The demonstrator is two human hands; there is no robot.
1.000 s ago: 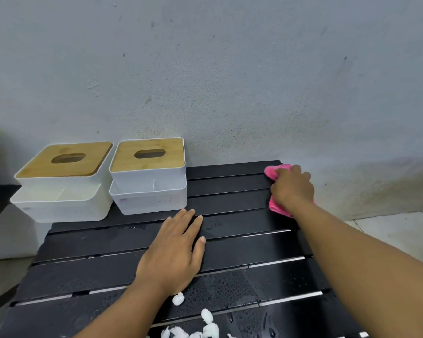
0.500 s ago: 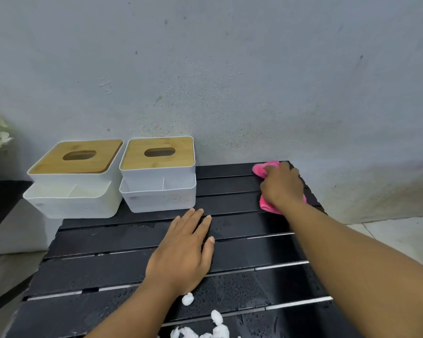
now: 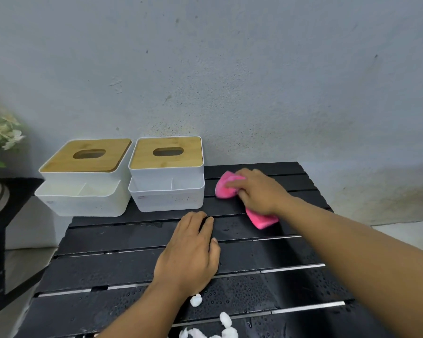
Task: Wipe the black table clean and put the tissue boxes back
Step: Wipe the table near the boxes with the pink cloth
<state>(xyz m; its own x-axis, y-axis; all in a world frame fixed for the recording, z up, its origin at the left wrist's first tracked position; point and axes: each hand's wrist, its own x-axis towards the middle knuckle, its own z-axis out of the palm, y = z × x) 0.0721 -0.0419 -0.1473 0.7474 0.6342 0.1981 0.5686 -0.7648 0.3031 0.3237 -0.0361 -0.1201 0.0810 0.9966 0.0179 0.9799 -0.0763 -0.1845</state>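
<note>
Head view: right hand (image 3: pixel 259 191) stretched out, palm down on a pink cloth (image 3: pixel 226 187) just right of the tissue boxes (image 3: pixel 166 174). Left hand (image 3: pixel 191 252) flat, empty, fingers together on the wet worktop (image 3: pixel 108 264) in front of them.

black slatted table (image 3: pixel 122 267) wet | 2 white tissue boxes (image 3: pixel 167 175) back-left, upright

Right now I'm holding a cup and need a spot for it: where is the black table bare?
Bare slats lie left of the left hand, in front of the two tissue boxes, and on the table right of that hand, though wet. Crowded: back row, with boxes, right hand and pink cloth; near edge, white tissue bits.
</note>
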